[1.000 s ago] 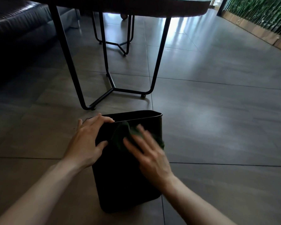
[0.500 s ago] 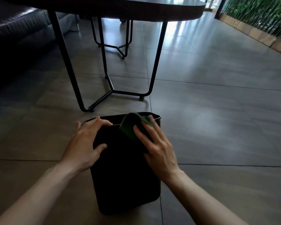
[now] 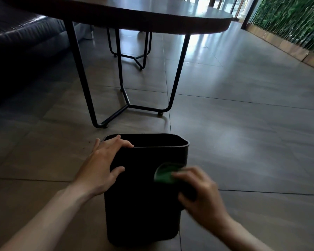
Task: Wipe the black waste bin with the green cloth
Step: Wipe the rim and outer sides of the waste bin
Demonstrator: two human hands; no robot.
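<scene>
Bin [image 3: 141,196], matte black plastic and rectangular with rounded corners, stands upright on the floor [image 3: 243,142] at about 6 o'clock, its open rim level and its walls tapering slightly toward the base. Left hand [image 3: 101,167] grips the near left corner of the rim: fingers curl over the top edge while the thumb presses against the smooth front wall. Right hand [image 3: 201,194], blurred with motion, is curled around the cloth [image 3: 164,175] and presses it against the bin's right front edge, about midway down the wall. Cloth is soft and bunched, a dark green fold bulging out past the fingertips toward 10 o'clock from the hand. Floor is large grey tiles with thin dark joints and a dull sheen. At 12 o'clock stands a table [image 3: 152,17] with a thick, rounded dark top on thin black bent-metal legs. A dark, glossy padded sofa [image 3: 22,38] fills 10 o'clock, and a green planted wall [image 3: 288,20] runs along 2 o'clock.
</scene>
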